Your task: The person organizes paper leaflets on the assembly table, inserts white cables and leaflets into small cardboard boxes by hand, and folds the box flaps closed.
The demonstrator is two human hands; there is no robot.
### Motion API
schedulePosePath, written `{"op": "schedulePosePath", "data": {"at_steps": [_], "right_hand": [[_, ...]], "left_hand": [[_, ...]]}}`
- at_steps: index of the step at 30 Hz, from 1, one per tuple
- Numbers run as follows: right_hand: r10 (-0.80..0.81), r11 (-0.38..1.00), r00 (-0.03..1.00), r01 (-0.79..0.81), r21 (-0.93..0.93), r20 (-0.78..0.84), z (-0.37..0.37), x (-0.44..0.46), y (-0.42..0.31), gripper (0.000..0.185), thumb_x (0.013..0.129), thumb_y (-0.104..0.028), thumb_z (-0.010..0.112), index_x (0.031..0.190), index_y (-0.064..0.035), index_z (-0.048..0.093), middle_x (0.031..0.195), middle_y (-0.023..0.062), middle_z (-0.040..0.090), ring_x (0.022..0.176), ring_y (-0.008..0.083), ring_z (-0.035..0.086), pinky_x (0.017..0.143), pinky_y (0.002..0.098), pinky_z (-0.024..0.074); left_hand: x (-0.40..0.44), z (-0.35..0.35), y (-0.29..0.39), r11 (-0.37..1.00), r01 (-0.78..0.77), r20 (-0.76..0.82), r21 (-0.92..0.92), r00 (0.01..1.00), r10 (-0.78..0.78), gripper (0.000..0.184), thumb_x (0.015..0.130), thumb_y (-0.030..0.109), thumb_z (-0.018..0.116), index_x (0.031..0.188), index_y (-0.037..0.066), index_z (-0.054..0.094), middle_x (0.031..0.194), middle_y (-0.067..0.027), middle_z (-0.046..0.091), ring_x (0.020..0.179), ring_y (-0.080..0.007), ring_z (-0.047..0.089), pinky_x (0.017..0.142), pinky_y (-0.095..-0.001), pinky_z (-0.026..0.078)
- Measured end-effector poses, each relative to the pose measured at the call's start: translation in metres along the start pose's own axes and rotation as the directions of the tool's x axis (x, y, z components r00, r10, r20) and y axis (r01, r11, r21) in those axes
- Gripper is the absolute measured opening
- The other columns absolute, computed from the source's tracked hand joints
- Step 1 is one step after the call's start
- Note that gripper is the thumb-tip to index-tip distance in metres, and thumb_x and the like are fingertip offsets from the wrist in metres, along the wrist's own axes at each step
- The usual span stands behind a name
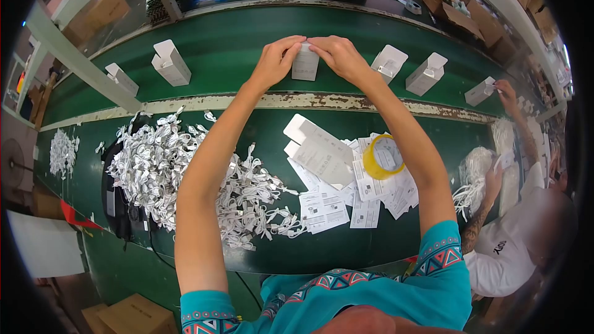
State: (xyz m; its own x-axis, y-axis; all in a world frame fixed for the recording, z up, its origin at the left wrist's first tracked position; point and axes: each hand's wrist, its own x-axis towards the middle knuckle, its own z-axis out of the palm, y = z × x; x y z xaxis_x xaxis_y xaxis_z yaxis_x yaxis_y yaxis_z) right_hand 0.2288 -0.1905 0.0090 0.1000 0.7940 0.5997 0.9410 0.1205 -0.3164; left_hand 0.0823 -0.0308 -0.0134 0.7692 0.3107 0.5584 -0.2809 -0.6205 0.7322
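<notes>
A small white box stands upright on the green belt, straight ahead of me. My left hand grips its left side and upper edge, fingertips at the top. From the other side my right hand holds the top right corner, its thumb across the upper front. The two sets of fingertips nearly meet and hide the box's lid. Below my arms lie printed leaflets, a flattened white carton and a roll of yellow tape. A large heap of white cables spreads under and beside my left forearm.
Open white boxes stand along the belt, one to the left and another to the right. A co-worker's hand touches a box at far right. A metal post crosses the left side.
</notes>
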Motion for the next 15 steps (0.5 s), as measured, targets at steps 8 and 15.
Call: {"op": "schedulePosePath", "data": {"at_steps": [8,15], "right_hand": [[-0.09,0.99,0.995,0.084,-0.109,-0.043,0.017,-0.003,-0.011,0.029,0.097,-0.018,0.065,0.119,0.0005,0.069,0.115,0.0215,0.071,0.104,0.0406,0.067,0.091,0.0457,0.055],[-0.218,0.935,0.973,0.186,-0.301,-0.075,0.033,-0.002,-0.026,0.035,0.095,-0.015,0.067,0.126,0.0001,0.062,0.125,0.0205,0.067,0.116,0.0376,0.065,0.098,0.0433,0.0543]], "left_hand": [[-0.008,-0.016,-0.003,0.979,-0.149,0.024,0.142,0.989,0.147,0.028,0.102,0.013,0.055,0.12,-0.002,0.069,0.126,-0.0232,0.068,0.115,-0.0408,0.065,0.099,-0.0428,0.052],[-0.022,-0.04,0.005,0.84,-0.272,0.176,0.469,0.961,0.212,0.037,0.1,0.011,0.058,0.136,0.002,0.06,0.144,-0.0192,0.057,0.122,-0.0424,0.06,0.102,-0.0458,0.052]]}}
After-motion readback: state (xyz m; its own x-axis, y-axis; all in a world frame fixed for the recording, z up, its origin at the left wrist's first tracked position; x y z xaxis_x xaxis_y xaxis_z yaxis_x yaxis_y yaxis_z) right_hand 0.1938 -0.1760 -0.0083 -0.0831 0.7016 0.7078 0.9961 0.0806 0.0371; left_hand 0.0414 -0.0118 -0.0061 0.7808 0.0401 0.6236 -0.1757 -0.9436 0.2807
